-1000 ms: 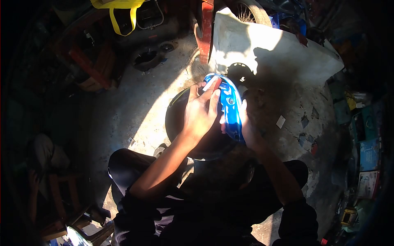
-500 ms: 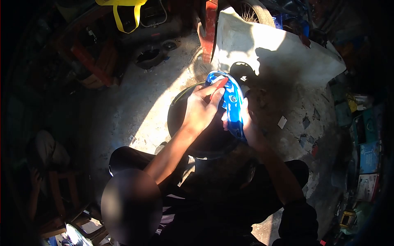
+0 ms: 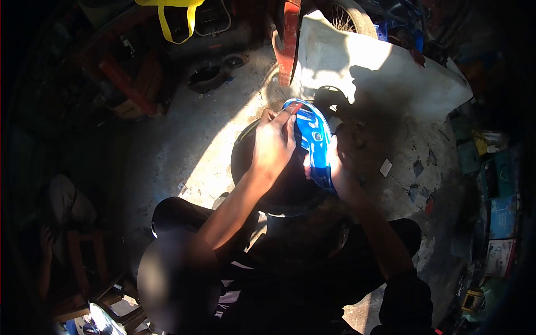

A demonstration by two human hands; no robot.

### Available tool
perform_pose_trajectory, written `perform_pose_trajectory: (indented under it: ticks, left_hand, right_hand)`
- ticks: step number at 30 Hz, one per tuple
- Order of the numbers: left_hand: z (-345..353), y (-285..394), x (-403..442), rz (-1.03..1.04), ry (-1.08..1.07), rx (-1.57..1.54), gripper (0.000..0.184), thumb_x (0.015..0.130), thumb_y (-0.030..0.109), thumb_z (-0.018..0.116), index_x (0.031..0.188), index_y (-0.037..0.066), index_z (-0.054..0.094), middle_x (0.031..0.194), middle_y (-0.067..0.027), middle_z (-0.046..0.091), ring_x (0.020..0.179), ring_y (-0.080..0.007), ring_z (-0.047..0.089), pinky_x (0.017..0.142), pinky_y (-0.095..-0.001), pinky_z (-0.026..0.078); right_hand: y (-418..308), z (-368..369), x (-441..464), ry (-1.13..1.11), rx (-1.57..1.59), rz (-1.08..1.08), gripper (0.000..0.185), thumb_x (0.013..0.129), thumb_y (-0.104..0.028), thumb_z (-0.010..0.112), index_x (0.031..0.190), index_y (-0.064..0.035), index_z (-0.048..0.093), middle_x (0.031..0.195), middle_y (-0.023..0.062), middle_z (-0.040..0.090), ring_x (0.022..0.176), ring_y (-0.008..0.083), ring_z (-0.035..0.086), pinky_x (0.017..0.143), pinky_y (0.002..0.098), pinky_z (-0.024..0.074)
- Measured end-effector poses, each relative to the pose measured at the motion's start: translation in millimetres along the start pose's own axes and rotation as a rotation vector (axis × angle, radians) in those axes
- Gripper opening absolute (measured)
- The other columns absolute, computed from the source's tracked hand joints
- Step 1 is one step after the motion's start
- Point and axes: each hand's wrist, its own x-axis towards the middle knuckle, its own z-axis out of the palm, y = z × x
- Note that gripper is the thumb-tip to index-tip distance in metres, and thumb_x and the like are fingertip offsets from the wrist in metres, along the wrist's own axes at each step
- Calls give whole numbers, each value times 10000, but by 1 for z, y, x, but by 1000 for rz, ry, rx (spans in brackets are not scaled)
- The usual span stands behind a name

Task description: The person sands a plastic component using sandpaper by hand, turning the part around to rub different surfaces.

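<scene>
In the head view, my right hand grips the lower right edge of a glossy blue curved panel, which is tilted upright and has a round hole or fitting near its middle. My left hand pinches a small flat red piece against the upper part of the panel. What the red piece is made of cannot be made out. Beneath both hands sits a dark round basin, its inside in shadow.
A white sheet-like panel stands behind, beside a red post and a spoked wheel. Small scraps lie on the floor at right, near boxes. A yellow bag hangs at top left. Another person's leg shows at left.
My left hand has drawn slightly left and down along the panel, its red piece shifting left with it. My right hand keeps its grip on the blue panel.
</scene>
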Motion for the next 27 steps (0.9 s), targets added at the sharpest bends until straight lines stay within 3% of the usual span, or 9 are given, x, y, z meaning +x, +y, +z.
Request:
perform_pose_trajectory:
  ticks: [3, 6, 11, 13, 14, 18, 21, 23, 27]
  left_hand:
    - [1, 7, -2, 52, -61, -84, 200, 959, 60, 655, 1140, 26, 735, 812, -167, 574, 660, -267, 581, 639, -378, 481]
    - [0, 4, -1, 23, 11, 52, 196, 949, 49, 665, 1130, 17, 734, 807, -145, 559, 661, -249, 578, 635, -366, 475]
    - [-1, 13, -9, 74, -51, -127, 190, 944, 34, 654, 1114, -5, 730, 828, -161, 558, 661, -267, 584, 632, -376, 480]
    - [-3, 3, -4, 51, -12, 72, 199, 930, 4, 652, 1112, -7, 729, 828, -153, 554, 653, -262, 570, 629, -375, 474]
    - [-1, -7, -2, -29, -5, 106, 254, 921, 17, 635, 1159, 18, 725, 893, -173, 581, 739, -337, 649, 688, -418, 536]
    - [-2, 16, -17, 62, -75, -41, 320, 890, 2, 664, 1195, 77, 725, 927, -156, 585, 750, -340, 676, 685, -436, 555]
    - [-2, 11, -17, 29, -113, 120, 409, 805, -56, 674, 1190, 76, 714, 1008, -142, 591, 798, -345, 691, 703, -438, 566]
    - [-1, -6, -6, -85, -53, 165, 383, 771, -106, 666, 1126, 21, 730, 920, -124, 562, 787, -290, 653, 730, -379, 523]
    - [-1, 12, -16, 8, -183, 39, 337, 747, -87, 685, 1076, -11, 705, 967, -142, 583, 813, -333, 650, 765, -386, 546]
  right_hand:
    - [-5, 0, -2, 7, -18, 1, 720, 1068, -616, 205, 1103, -15, 598, 854, 78, 658, 759, 165, 650, 766, 322, 550]
    - [-3, 0, -6, -8, -35, 28, 707, 1075, -602, 211, 1089, -17, 608, 850, 77, 659, 759, 166, 652, 765, 322, 550]
    - [2, -2, -6, -41, -50, -15, 699, 1079, -592, 218, 1062, -24, 625, 854, 76, 667, 758, 165, 656, 762, 318, 550]
    - [-7, 2, -8, -20, -83, -42, 698, 1083, -583, 217, 1036, -25, 634, 859, 76, 672, 764, 162, 661, 766, 317, 553]
    - [-6, 2, -9, -21, -82, -41, 698, 1083, -583, 217, 1036, -25, 634, 859, 76, 672, 764, 162, 661, 766, 317, 553]
    - [0, -3, -6, -7, -75, -8, 696, 1085, -575, 225, 1028, -19, 639, 861, 76, 674, 773, 161, 666, 765, 323, 561]
    - [3, -4, -4, 2, -44, 10, 693, 1083, -576, 234, 1028, -17, 638, 861, 77, 674, 771, 162, 668, 759, 323, 566]
    - [4, -3, -4, 0, -36, 3, 690, 1082, -577, 238, 1027, -17, 636, 860, 77, 674, 768, 162, 668, 755, 323, 567]
    - [6, -6, -4, 24, -21, 43, 671, 1085, -568, 254, 1038, -15, 630, 866, 81, 671, 760, 163, 664, 750, 323, 567]
